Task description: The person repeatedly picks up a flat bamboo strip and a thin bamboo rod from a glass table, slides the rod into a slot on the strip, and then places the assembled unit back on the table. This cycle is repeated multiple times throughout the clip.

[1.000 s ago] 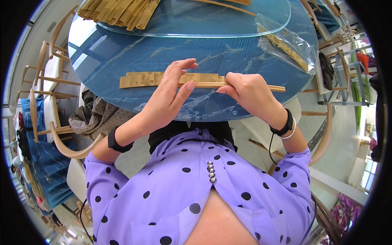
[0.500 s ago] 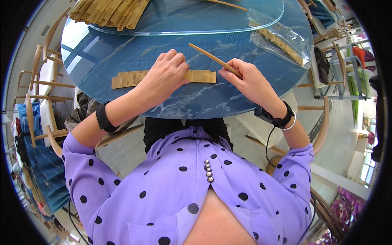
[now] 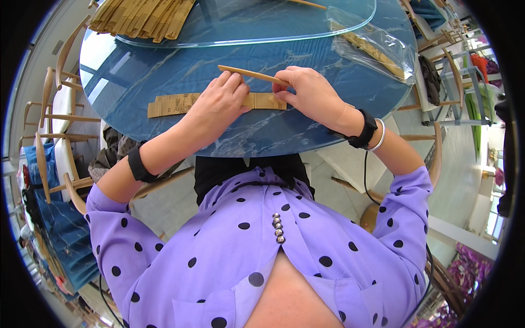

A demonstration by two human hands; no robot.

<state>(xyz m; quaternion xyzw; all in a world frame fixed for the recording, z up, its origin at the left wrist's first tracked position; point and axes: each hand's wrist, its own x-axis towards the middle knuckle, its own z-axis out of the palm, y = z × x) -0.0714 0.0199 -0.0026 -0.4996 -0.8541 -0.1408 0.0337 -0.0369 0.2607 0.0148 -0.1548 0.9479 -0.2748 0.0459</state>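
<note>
A brown paper chopstick sleeve (image 3: 174, 104) lies flat near the table's front edge, with printing on its left part. My left hand (image 3: 223, 94) is closed over its middle, fingertips pinched on the paper. To the right my right hand (image 3: 306, 90) grips the end of a slim wooden chopstick (image 3: 247, 73), thumb down by the right end of the sleeve. The stick slants left, its far tip just above my left knuckles. Whether it is one stick or a pair side by side, I cannot tell.
Several similar brown sleeves (image 3: 142, 19) are piled on the glass turntable (image 3: 246, 39) at the far left. Another stick (image 3: 306, 4) lies on the glass. A clear plastic bag (image 3: 402, 54) with brown sleeves lies at the table's right. Chairs surround the blue table (image 3: 180, 63).
My right hand has moved left, bringing the chopstick's tip from the open table to above my left hand. The stick is now flatter. My left hand stays on the sleeve.
</note>
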